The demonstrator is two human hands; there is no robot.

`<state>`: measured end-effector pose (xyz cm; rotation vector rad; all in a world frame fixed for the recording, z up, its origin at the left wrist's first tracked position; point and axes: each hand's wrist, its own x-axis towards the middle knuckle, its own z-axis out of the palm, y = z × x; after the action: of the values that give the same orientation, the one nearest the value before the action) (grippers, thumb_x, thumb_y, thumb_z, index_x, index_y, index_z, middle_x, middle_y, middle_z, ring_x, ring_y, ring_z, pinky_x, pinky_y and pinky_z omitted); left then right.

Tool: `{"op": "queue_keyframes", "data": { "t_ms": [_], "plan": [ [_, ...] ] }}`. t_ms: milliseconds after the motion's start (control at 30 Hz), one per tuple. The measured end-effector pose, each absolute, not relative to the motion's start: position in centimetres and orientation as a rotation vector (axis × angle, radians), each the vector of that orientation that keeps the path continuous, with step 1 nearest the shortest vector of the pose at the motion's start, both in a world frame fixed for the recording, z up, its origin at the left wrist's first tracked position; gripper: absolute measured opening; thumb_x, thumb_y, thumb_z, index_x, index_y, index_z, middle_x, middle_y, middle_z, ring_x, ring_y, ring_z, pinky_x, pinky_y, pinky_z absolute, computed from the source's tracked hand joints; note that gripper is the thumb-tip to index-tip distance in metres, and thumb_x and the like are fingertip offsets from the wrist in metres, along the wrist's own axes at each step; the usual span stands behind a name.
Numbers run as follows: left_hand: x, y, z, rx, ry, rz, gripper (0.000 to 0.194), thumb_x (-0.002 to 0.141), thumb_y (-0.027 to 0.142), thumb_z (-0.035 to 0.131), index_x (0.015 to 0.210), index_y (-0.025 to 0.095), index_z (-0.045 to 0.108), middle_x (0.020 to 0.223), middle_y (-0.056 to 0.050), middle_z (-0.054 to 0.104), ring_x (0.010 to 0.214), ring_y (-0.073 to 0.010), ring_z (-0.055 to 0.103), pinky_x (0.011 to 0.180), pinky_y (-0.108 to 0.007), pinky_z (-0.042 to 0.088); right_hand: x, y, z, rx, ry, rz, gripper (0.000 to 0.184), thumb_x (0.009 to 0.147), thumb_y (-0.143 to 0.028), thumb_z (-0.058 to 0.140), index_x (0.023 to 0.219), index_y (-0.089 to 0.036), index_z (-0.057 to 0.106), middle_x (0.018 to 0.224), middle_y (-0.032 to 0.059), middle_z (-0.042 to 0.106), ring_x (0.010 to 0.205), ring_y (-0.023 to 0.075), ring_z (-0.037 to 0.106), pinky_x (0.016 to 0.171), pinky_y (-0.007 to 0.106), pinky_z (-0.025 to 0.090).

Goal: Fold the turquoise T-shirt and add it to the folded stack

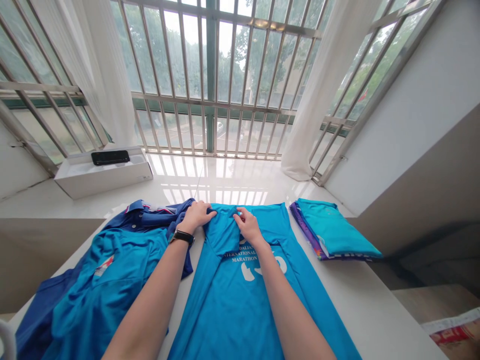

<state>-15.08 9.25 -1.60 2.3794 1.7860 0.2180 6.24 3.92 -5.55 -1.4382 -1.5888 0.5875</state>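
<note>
A bright blue shirt (232,300) with white "MARATHON" lettering lies flat on the white table (375,310) in front of me. My left hand (197,215), with a black watch on its wrist, is closed on the shirt's far left edge by the collar. A hand's width to the right, my right hand (247,225) pinches the fabric near the collar's middle. Both forearms stretch out over the shirt.
A heap of blue and navy polo shirts (108,260) lies on the left. Folded teal and purple garments (333,232) are stacked at the right. A white box (103,175) with a black device on it sits on the windowsill, before barred windows and white curtains.
</note>
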Motion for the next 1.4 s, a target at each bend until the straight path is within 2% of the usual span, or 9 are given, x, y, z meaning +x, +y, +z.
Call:
{"op": "queue_keyframes", "data": {
  "t_ms": [100,300,467,567,767,1000,1233,1400],
  "plan": [
    [-15.5,9.3,-1.4,2.377,1.862,0.253,0.034,0.089,0.042,0.049,0.106,0.021,0.07,0.111,-0.009,0.066,0.109,-0.0294,0.056,0.09,-0.035,0.047,6.7,4.1,-5.8,-1.444,-1.523,0.59,0.035,0.085,-0.043,0.052,0.107,-0.019,0.065,0.067,-0.0007,0.062,0.063,0.0184,0.06,0.063,0.029,0.048],
    [-15.3,8.5,-1.4,2.358,1.982,0.223,0.03,0.088,0.029,0.046,0.103,0.016,0.069,0.11,-0.014,0.065,0.108,-0.0315,0.056,0.086,-0.038,0.048,7.3,4.4,-6.9,-1.515,-1.472,0.606,0.026,0.081,-0.041,0.056,0.092,-0.019,0.064,0.065,-0.0003,0.063,0.064,0.02,0.064,0.065,0.032,0.051],
    [-15.1,8.4,-1.4,2.375,1.959,0.22,0.033,0.089,0.038,0.048,0.104,0.017,0.069,0.113,-0.013,0.064,0.109,-0.0326,0.055,0.088,-0.041,0.047,7.3,4.5,-7.2,-1.484,-1.493,0.646,0.026,0.079,-0.038,0.059,0.098,-0.02,0.062,0.07,-0.0004,0.066,0.064,0.0189,0.066,0.062,0.031,0.053],
    [-15.2,8.5,-1.5,2.376,1.969,0.218,0.031,0.09,0.035,0.047,0.104,0.017,0.068,0.113,-0.013,0.064,0.108,-0.0315,0.055,0.087,-0.039,0.048,7.3,4.5,-7.3,-1.475,-1.489,0.648,0.027,0.08,-0.037,0.058,0.101,-0.02,0.06,0.071,-0.0007,0.067,0.061,0.0179,0.065,0.059,0.03,0.053],
    [-15.3,8.6,-1.7,2.349,2.018,0.205,0.03,0.09,0.032,0.047,0.103,0.015,0.068,0.111,-0.015,0.064,0.106,-0.0315,0.058,0.084,-0.038,0.048,7.0,4.4,-7.2,-1.471,-1.479,0.529,0.011,0.082,-0.033,0.057,0.083,-0.022,0.056,0.077,0.0024,0.068,0.071,0.019,0.066,0.071,0.031,0.053],
    [-15.4,8.7,-1.8,2.348,2.036,0.187,0.031,0.09,0.032,0.046,0.105,0.016,0.068,0.112,-0.015,0.064,0.105,-0.0312,0.059,0.085,-0.038,0.048,6.4,4.1,-6.9,-1.533,-1.572,0.386,0.004,0.086,-0.025,0.055,0.083,-0.023,0.056,0.079,0.0032,0.068,0.071,0.0189,0.064,0.07,0.029,0.048],
    [-15.5,8.5,-1.6,2.365,2.043,0.19,0.032,0.09,0.036,0.046,0.105,0.018,0.068,0.111,-0.013,0.064,0.104,-0.0297,0.06,0.084,-0.037,0.049,6.3,3.7,-6.2,-1.596,-1.595,0.314,0.007,0.088,-0.02,0.055,0.083,-0.021,0.06,0.084,0.0053,0.068,0.078,0.0198,0.063,0.074,0.029,0.048],
    [-15.4,8.2,-1.5,2.361,2.049,0.213,0.032,0.091,0.037,0.046,0.106,0.018,0.068,0.112,-0.013,0.064,0.105,-0.029,0.06,0.084,-0.035,0.049,4.4,2.5,-4.1,-1.552,-1.685,0.127,0.023,0.098,-0.028,0.042,0.101,-0.021,0.064,0.109,0.0098,0.066,0.105,0.0219,0.059,0.091,0.032,0.046]
  ]
}}
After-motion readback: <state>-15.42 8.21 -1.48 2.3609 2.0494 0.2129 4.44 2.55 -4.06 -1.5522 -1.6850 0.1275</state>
